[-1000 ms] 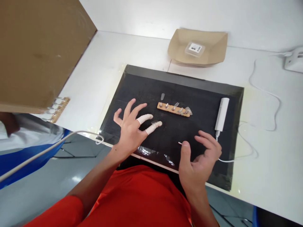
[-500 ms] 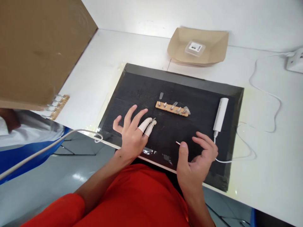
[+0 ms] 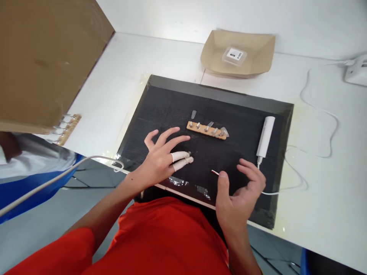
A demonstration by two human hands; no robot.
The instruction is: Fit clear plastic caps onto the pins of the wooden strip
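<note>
My left hand (image 3: 160, 158) hovers over the black mat (image 3: 160, 99), its thumb and forefinger in white finger cots. Those two fingertips are pressed together on a small clear nail tip, mostly hidden; the other fingers are spread. My right hand (image 3: 241, 198) is to the right, with a thin stick (image 3: 215, 172) between thumb and forefinger, only its end showing. Ahead of both hands lies a wooden strip (image 3: 202, 128) with several small metal posts, and clear nail tips lean at its right end. One loose clear nail tip (image 3: 194, 114) rests behind the strip.
A white cylindrical device (image 3: 266, 135) with a cord lies on the mat's right side. At the back is a brown paper tray (image 3: 212, 57) holding a clear labelled box (image 3: 234, 56). Another wooden strip with posts (image 3: 69, 130) sits left, by a brown panel (image 3: 51, 61). A person's sleeve shows there.
My left hand has turned and shifted slightly right and toward me, its two covered fingertips still together. My right hand keeps nearly the same place with the stick. The view has shifted a little.
</note>
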